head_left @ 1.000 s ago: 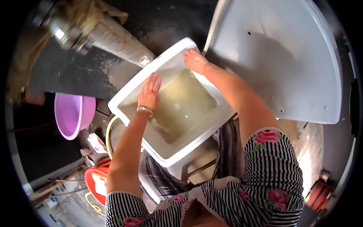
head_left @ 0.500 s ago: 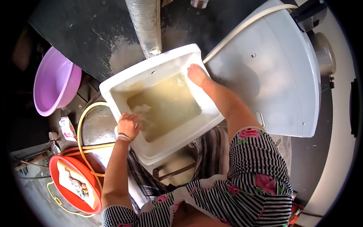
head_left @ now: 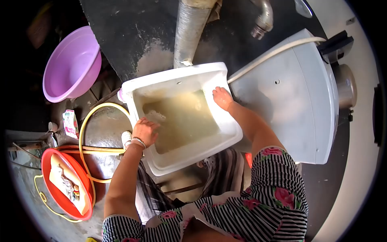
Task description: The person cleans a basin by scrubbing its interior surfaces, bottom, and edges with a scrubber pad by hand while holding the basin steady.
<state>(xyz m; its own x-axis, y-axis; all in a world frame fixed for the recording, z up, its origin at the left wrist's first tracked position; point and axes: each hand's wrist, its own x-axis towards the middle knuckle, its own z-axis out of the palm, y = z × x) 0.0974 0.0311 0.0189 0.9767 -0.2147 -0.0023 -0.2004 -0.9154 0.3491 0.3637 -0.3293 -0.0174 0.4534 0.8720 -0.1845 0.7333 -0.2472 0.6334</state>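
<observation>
A white rectangular basin (head_left: 181,163) stands tilted in front of me, between my knees and a metal pipe. Cloudy, yellowish water (head_left: 185,121) covers its bottom. My left hand (head_left: 146,131) rests at the basin's left wall, fingers bent over the inner side and slightly apart, holding nothing; a bracelet is on its wrist. On the inner slope of the right wall lies my right hand (head_left: 222,98), fingers slightly bent and apart, with nothing in it.
A purple tub (head_left: 72,64) is at the upper left. Below it are a yellow hose (head_left: 82,137) and a red basin (head_left: 66,183) holding a board. A wrapped pipe (head_left: 187,34) stands behind the white basin. On the right is a large grey-white appliance (head_left: 290,97).
The view has turned and shifted. My left hand has moved from over the water to the left wall. My right hand has slid down the right wall from the upper corner.
</observation>
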